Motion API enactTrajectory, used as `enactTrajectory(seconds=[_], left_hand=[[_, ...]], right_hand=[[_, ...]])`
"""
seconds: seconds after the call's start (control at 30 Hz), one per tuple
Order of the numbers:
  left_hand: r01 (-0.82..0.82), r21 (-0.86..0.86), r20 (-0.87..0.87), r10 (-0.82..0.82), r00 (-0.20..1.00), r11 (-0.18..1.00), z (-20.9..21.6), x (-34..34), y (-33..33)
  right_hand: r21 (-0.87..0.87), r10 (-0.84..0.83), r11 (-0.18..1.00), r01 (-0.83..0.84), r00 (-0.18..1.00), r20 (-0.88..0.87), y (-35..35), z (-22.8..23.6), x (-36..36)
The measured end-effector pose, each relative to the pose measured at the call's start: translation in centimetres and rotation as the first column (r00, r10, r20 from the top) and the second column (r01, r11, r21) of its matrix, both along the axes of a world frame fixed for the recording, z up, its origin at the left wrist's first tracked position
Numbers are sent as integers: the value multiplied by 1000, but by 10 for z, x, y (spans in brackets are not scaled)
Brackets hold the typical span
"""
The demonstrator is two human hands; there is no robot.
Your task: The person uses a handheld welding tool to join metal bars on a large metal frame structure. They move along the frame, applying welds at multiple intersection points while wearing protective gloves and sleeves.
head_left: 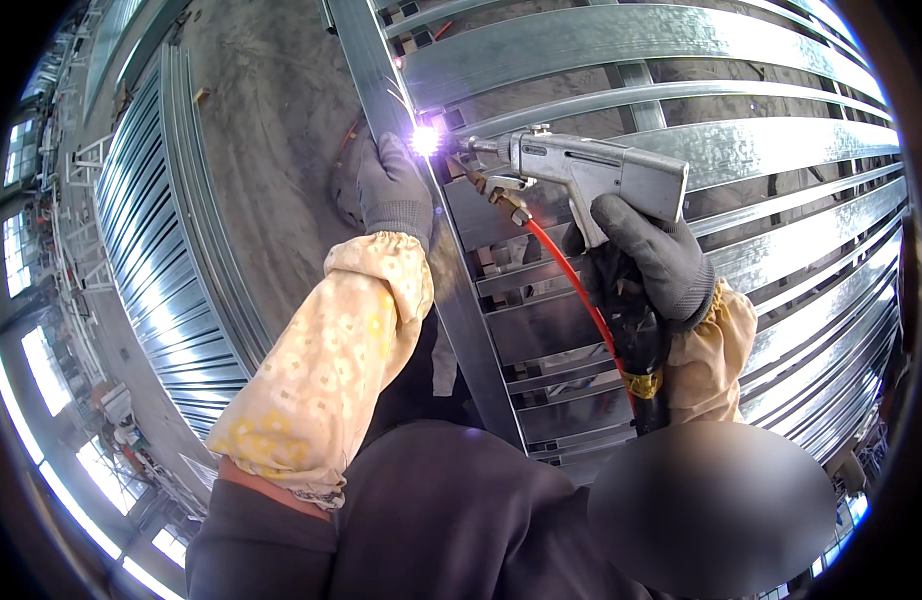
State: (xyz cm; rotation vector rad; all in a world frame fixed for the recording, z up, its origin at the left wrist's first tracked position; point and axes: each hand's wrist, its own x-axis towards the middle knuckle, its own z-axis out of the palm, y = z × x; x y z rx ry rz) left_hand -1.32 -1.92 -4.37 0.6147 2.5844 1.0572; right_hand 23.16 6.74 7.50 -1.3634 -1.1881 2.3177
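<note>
Right hand (653, 265) wraps its fingers around a torch (603, 165) sparking at a metal frame (469, 330). Left hand (393, 190) is alongside; finger grip unclear.

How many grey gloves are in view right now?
2: the left glove by the metal rail, near the bright glare; the right glove holding the silver torch gun.

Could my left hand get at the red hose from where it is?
Probably, by reaching over the metal rail that lies between your left hand and the red hose, though the bright arc glows close by.
</note>
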Motion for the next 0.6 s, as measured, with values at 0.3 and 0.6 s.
enactTrajectory(seconds=[0.3,0.6], left_hand=[[-18,-31,-32,17,999,999,-3,0,0],[-27,-16,1,27,1000,1000,1,2,2]], right_hand=[[-4,9,1000,-9,999,-34,-1,-3,1],[-2,73,997,-73,997,-11,2,4,3]])
